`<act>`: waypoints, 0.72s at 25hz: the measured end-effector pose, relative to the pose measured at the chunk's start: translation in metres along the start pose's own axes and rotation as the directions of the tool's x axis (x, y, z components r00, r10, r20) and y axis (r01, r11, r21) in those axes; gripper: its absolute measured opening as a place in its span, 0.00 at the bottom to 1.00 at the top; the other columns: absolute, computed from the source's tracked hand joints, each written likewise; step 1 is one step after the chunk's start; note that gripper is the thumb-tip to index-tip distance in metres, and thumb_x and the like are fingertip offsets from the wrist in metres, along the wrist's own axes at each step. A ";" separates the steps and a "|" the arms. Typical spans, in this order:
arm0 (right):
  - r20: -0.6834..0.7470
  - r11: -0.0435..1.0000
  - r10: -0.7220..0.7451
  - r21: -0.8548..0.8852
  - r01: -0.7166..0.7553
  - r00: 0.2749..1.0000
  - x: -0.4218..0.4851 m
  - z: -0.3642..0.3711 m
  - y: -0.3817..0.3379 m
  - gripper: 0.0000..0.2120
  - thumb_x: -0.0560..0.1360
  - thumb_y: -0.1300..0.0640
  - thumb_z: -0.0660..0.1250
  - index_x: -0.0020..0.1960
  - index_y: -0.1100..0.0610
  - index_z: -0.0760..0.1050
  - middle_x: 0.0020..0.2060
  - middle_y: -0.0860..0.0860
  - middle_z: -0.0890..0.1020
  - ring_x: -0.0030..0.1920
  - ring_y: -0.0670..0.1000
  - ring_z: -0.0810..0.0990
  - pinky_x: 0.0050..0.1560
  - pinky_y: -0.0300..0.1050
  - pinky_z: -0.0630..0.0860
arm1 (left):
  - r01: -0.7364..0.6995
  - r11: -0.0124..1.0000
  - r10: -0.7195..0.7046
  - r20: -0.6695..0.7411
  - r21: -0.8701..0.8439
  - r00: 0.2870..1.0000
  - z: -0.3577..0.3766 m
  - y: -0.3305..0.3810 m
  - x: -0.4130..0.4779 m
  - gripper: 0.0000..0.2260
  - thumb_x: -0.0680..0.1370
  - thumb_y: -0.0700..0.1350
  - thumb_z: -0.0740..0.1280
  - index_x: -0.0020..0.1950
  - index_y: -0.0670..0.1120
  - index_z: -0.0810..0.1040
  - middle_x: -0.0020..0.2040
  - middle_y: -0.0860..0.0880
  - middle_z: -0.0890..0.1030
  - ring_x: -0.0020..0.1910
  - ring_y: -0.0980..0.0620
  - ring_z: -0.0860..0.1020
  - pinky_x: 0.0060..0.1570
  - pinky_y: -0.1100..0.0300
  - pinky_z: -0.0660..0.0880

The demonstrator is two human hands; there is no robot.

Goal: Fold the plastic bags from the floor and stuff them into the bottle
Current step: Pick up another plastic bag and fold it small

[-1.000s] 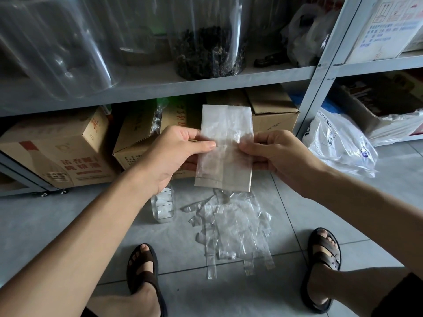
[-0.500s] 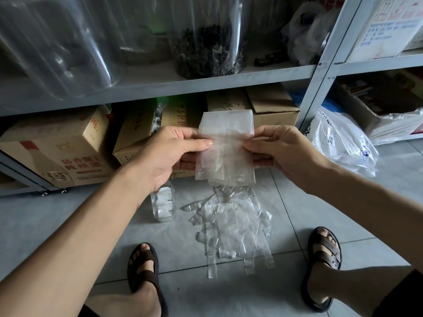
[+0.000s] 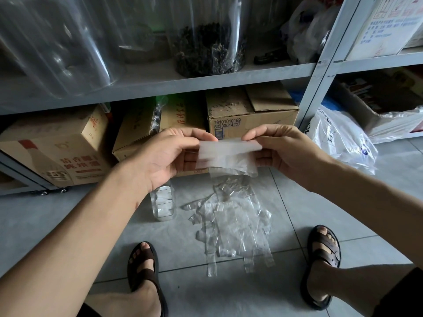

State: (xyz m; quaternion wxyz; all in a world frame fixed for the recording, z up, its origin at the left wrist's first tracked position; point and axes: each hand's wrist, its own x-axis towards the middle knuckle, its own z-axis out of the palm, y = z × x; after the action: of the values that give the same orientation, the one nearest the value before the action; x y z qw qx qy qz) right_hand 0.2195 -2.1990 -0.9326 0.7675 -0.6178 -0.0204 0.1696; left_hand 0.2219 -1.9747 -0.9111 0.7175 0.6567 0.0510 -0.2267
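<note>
I hold a clear plastic bag [image 3: 226,156] in the air in front of the shelf, its top part folded down over the lower part. My left hand [image 3: 169,156] pinches its left edge and my right hand [image 3: 281,149] pinches its right edge. On the tiled floor below lies a loose pile of clear plastic bags [image 3: 235,223]. A small clear bottle [image 3: 163,204] stands on the floor just left of the pile, partly hidden by my left wrist, with folded plastic inside it.
Grey metal shelving [image 3: 206,84] stands ahead with cardboard boxes [image 3: 249,115] underneath and large clear jars [image 3: 208,35] on top. A white plastic sack [image 3: 338,140] lies on the floor at right. My sandalled feet [image 3: 144,268] flank the pile.
The bag's upper half has been folded down toward me, so the sheet is now about half as tall. Both hands stayed at its edges and lifted slightly.
</note>
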 end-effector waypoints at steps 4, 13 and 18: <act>0.003 1.000 0.019 -0.006 -0.019 1.000 0.001 0.000 0.002 0.16 0.78 0.69 0.62 0.38 0.58 0.83 0.35 0.55 0.83 0.33 0.49 0.82 0.33 0.41 0.81 | 0.001 0.999 -0.001 0.003 0.046 1.000 -0.001 -0.001 0.001 0.22 0.81 0.33 0.59 0.34 0.46 0.85 0.43 0.47 0.85 0.39 0.51 0.79 0.28 0.60 0.81; -0.004 0.989 -0.087 -0.124 0.086 0.996 0.002 -0.003 0.005 0.15 0.79 0.71 0.60 0.42 0.61 0.81 0.38 0.53 0.85 0.39 0.48 0.83 0.40 0.38 0.80 | 0.006 0.996 -0.005 -0.006 0.090 1.000 0.000 -0.002 0.003 0.19 0.80 0.32 0.57 0.40 0.46 0.84 0.39 0.47 0.84 0.31 0.54 0.80 0.30 0.60 0.81; 0.014 0.946 -0.158 -0.286 0.155 0.987 0.001 -0.001 0.008 0.18 0.78 0.75 0.58 0.40 0.61 0.81 0.37 0.49 0.85 0.41 0.46 0.83 0.42 0.37 0.80 | 0.081 0.996 -0.082 0.009 0.037 0.997 -0.002 0.000 0.004 0.12 0.80 0.40 0.55 0.53 0.44 0.77 0.42 0.43 0.81 0.32 0.48 0.79 0.29 0.59 0.78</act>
State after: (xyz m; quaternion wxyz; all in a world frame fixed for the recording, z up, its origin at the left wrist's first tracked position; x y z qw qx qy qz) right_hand 0.2192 -2.1984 -0.9403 0.6812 -0.7195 -0.0901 0.1004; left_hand 0.2261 -1.9740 -0.9129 0.6956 0.6660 0.0699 -0.2601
